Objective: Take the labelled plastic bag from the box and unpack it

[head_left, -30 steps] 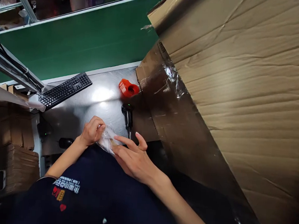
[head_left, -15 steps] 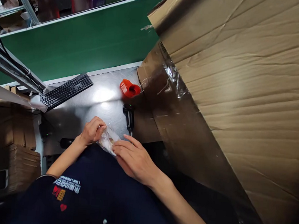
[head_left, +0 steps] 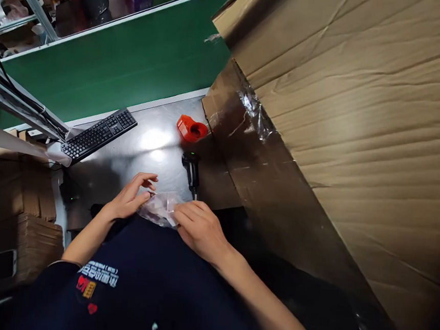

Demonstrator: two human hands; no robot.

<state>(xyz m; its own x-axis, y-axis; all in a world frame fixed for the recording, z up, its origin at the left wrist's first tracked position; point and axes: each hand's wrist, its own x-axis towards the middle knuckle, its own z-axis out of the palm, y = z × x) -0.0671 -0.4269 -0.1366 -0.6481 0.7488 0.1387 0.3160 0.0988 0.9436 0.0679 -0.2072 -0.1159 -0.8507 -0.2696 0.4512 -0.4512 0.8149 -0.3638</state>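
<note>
A clear plastic bag [head_left: 158, 207] lies between my hands, close to my body at the near side of the metal table. My right hand [head_left: 199, 230] is closed on the bag's right edge, fingers pressed together. With its fingers apart, my left hand [head_left: 130, 196] curves at the bag's left side, the thumb near or touching the plastic. What is inside the bag I cannot make out. Just beyond my right hand lies a black barcode scanner [head_left: 191, 173] with a small green light. Farther off sits an orange-red scanner stand [head_left: 191, 129].
A black keyboard [head_left: 99, 135] lies at the table's back left, beside a metal post. Behind the table runs a green panel [head_left: 125, 59]. A large cardboard box [head_left: 354, 125] fills the right side. Stacked cartons [head_left: 37, 246] stand at the lower left.
My left hand's fingers have opened from a pinch on the bag. The bag lies flatter, and my right hand now grips its right edge. Scanner and stand have stayed in place.
</note>
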